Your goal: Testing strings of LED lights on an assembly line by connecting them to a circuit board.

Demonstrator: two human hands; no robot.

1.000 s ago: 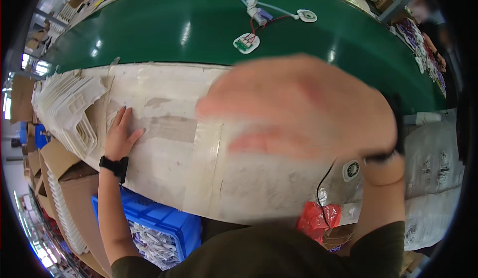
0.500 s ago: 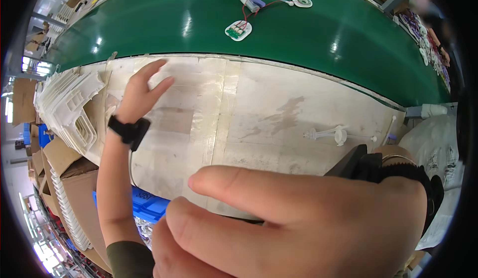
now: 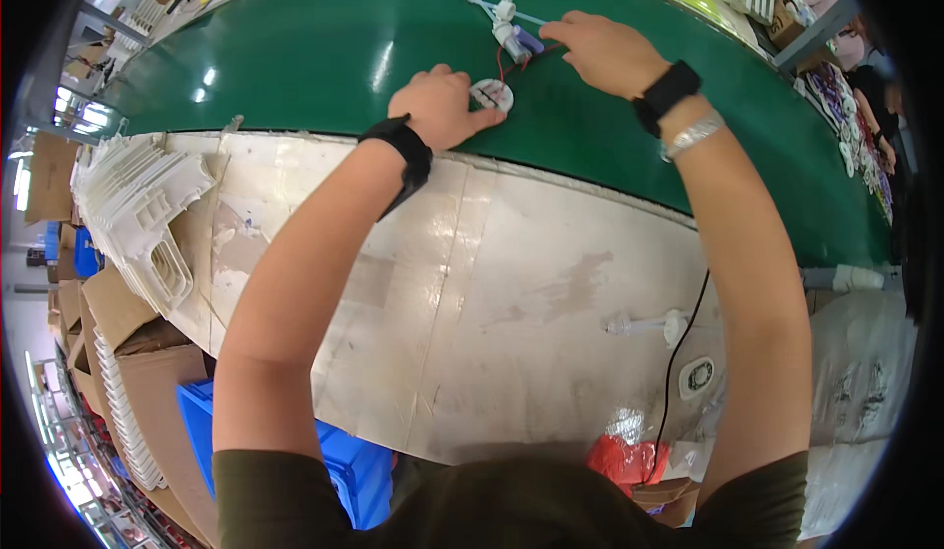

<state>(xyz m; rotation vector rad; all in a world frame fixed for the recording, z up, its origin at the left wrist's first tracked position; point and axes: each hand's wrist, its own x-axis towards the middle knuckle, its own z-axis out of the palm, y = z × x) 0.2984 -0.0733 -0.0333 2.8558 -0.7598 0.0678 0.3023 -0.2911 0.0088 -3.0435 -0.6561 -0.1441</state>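
Newly at the wired assembly (image 3: pixel 507 38): left fingers (image 3: pixel 486 117), right fingers (image 3: pixel 557 30).

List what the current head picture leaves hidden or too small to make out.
Head view, pale blue rod: right end hidden behind the right hand.
Head view, blue crate: contents hidden by the left forearm and sleeve.
Head view, piled parts at right: too small to tell apart.

One wired assembly (image 3: pixel 506 40) — two black wristbands (image 3: pixel 671 95)
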